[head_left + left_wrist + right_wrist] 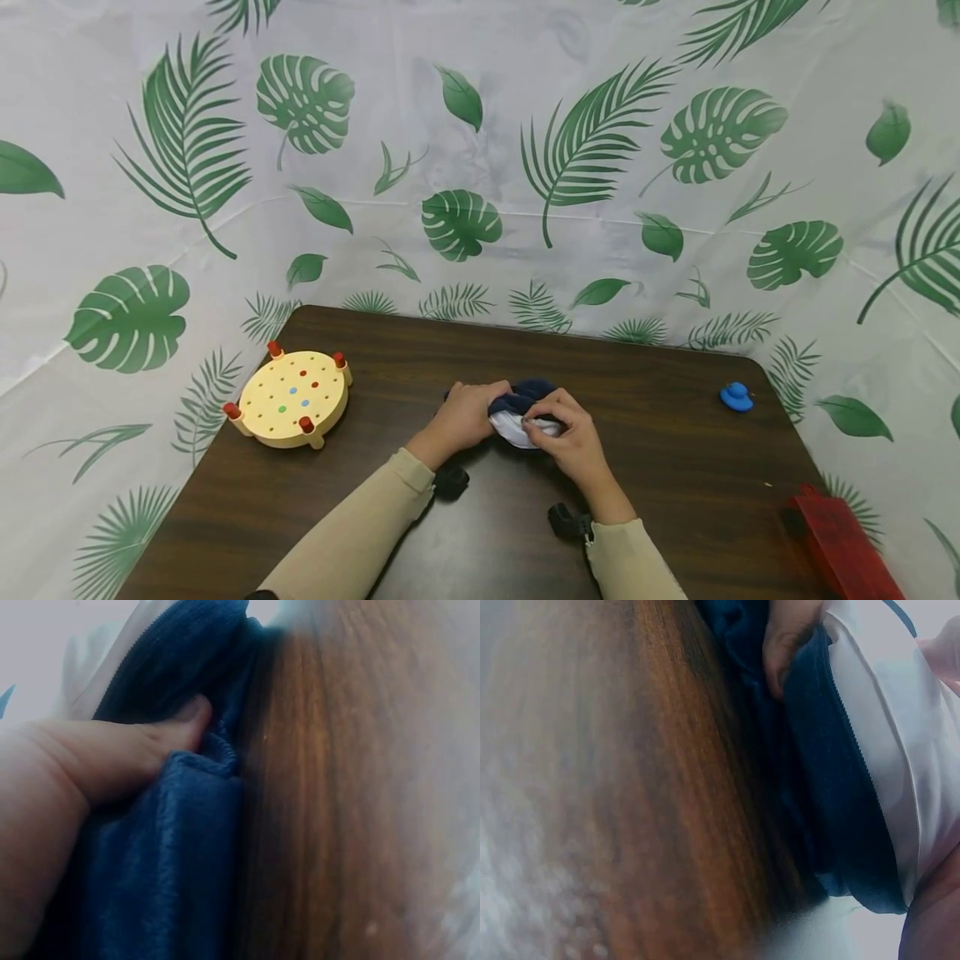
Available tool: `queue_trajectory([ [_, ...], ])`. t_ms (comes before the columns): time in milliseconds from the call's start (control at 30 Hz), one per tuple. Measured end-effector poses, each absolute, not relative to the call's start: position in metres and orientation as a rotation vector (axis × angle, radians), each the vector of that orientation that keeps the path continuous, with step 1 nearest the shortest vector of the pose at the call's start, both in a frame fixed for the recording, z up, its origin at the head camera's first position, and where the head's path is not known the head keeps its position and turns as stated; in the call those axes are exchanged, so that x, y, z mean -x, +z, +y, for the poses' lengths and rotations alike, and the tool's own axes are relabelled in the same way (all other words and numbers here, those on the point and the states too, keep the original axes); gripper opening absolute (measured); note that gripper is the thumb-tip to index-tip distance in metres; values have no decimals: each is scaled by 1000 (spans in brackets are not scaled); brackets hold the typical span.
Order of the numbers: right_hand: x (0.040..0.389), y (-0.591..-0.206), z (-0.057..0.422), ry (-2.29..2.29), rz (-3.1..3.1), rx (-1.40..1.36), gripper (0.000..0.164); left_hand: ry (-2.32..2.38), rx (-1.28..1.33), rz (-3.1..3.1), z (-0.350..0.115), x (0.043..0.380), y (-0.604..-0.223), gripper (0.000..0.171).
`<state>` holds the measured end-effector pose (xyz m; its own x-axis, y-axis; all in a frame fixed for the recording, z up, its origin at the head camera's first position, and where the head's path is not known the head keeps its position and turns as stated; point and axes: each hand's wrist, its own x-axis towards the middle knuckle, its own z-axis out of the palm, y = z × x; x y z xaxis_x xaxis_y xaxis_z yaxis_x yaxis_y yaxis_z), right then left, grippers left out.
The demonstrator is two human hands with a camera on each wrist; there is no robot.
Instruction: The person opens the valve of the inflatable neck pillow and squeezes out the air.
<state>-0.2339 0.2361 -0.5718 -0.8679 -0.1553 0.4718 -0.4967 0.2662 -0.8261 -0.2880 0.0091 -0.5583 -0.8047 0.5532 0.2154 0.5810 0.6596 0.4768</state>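
A navy velvety zippered cover (534, 388) lies at mid-table, its zip open on a smooth white inner (510, 429). My left hand (468, 414) grips the cover's left side; in the left wrist view the thumb (169, 735) presses into a fold beside the zip. On the other side, my right hand (573, 437) pinches at the white inner near the opening, thumb and index finger together. The right wrist view shows the zip teeth (851, 739) running along the navy edge. The fingers under the cover are hidden.
A round yellow pegboard (292, 400) with red-topped posts stands at the table's left. Toward the back right sits a small blue hat-shaped piece (737, 397). A translucent red box (847, 542) is at the right front edge. Leaf-printed cloth (465, 275) hangs behind the brown table.
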Motion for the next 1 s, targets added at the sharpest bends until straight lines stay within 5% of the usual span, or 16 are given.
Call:
queue_trajectory([
  [467, 235, -573, 235, 1636, -2243, -616, 22, -813, 1029, -2815, 9, 289, -560, 21],
  [767, 236, -574, 238, 1609, -2308, -521, 17, -688, 948, -3106, 4, 275, -536, 100],
  [1000, 239, -577, 244, 1696, -2364, -598, 15, -927, 913, -3154, 8, 271, -536, 102],
])
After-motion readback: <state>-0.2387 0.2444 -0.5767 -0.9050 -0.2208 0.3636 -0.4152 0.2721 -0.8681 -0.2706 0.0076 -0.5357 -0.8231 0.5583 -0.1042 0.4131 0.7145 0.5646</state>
